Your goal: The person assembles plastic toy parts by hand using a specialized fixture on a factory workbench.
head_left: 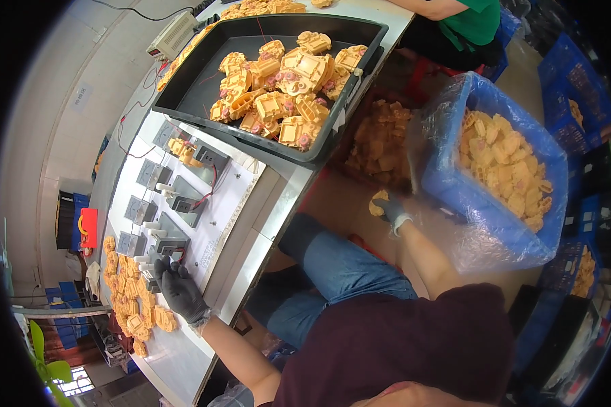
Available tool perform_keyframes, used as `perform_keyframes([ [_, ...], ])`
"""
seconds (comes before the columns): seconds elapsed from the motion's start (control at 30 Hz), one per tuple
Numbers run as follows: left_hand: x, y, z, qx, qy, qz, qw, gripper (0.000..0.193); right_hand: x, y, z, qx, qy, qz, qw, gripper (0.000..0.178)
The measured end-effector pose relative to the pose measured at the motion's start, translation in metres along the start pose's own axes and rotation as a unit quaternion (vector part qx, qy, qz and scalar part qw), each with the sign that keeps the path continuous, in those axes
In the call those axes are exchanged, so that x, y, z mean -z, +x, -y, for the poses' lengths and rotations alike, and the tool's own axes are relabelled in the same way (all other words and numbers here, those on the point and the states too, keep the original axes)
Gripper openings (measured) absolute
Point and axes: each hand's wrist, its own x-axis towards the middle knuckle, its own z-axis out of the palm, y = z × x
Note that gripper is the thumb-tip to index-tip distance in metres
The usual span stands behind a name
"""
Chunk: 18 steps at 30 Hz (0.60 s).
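My left hand (182, 296), in a dark grey glove, is at the near end of a white fixture board (214, 227). Its fingers are loosely bent and apart, beside the last grey fixture block (149, 275) with its white clamp tips; nothing shows in them. Low on my right, my right hand (392, 209), also gloved, pinches a small yellow plastic part (377, 203). It hangs beside a blue crate (485, 91) lined with clear plastic and full of similar yellow parts (506, 166). Another yellow part (183, 150) sits in the far fixture, by a black box with red wires.
A black tray (183, 102) of yellow toy-like shells stands across the table's far part. Loose yellow parts (132, 298) lie left of the board. A cream power unit (173, 35) is at the back. Someone in a green top (478, 24) sits far right; blue crates (570, 88) line the right.
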Motion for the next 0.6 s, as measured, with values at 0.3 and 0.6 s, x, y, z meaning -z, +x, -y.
perform_keyframes([
  [0.3, 0.006, 0.002, 0.000, 0.007, -0.011, 0.005, 1.000, 0.036, 0.015, 0.008, -0.027, -0.038, -0.028, -0.013, 0.999, 0.037],
  [0.6, 0.006, 0.003, 0.002, 0.004, -0.016, 0.009, 1.000, 0.037, 0.030, 0.012, -0.056, -0.090, -0.103, 0.023, 0.990, 0.046],
])
